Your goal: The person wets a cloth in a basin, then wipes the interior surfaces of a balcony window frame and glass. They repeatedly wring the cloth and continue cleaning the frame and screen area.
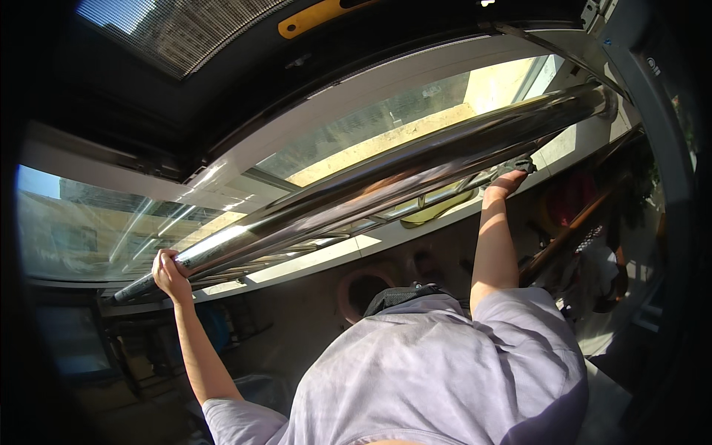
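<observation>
My left hand (172, 273) grips a thick, shiny metal handrail (356, 175) near its left end, with the fingers wrapped over the tube. The handrail slants across the view in front of a window. Lower and to the right, my right hand (509, 181) is on a dark, crumpled cloth (517, 164), close to a thinner metal rail (409, 208) below the handrail. Its fingers are mostly hidden by the cloth, so their grip is unclear.
Window glass (378, 122) lies behind the handrail, and a pale sill (334, 256) runs beneath it. A pink-rimmed round container (346, 295) stands on the floor. A black framed screen panel (222, 33) hangs overhead. Cluttered items and a wooden bar (573, 225) are at the right.
</observation>
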`<state>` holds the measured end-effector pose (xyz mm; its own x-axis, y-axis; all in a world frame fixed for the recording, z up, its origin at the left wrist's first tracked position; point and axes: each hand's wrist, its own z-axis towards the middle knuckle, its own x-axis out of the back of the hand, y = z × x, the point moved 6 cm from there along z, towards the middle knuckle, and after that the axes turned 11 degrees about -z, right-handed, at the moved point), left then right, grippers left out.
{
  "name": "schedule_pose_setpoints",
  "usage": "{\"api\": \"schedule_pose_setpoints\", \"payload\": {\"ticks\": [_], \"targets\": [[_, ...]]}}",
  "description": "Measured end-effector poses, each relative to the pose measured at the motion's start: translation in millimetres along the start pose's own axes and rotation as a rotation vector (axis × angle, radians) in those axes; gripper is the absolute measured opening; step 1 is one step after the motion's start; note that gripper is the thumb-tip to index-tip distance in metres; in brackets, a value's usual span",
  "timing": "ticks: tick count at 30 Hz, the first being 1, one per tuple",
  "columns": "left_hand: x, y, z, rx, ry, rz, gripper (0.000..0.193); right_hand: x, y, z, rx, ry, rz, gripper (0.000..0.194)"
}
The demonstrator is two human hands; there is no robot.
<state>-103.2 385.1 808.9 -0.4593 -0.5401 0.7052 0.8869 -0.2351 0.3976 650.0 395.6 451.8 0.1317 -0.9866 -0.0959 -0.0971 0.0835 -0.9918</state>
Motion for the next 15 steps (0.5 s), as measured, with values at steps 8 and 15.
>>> {"api": "schedule_pose_setpoints", "payload": {"ticks": [8,15], "targets": [[-4,7,6,0.019,0.017,0.008,0.034,38,26,5,-0.397,-0.059,-0.014,0.051],[-4,5,-1,-0.038,0.062,0.056,0.033,3,-360,-96,1.02,-0.107,-0.117,0.036]]}}
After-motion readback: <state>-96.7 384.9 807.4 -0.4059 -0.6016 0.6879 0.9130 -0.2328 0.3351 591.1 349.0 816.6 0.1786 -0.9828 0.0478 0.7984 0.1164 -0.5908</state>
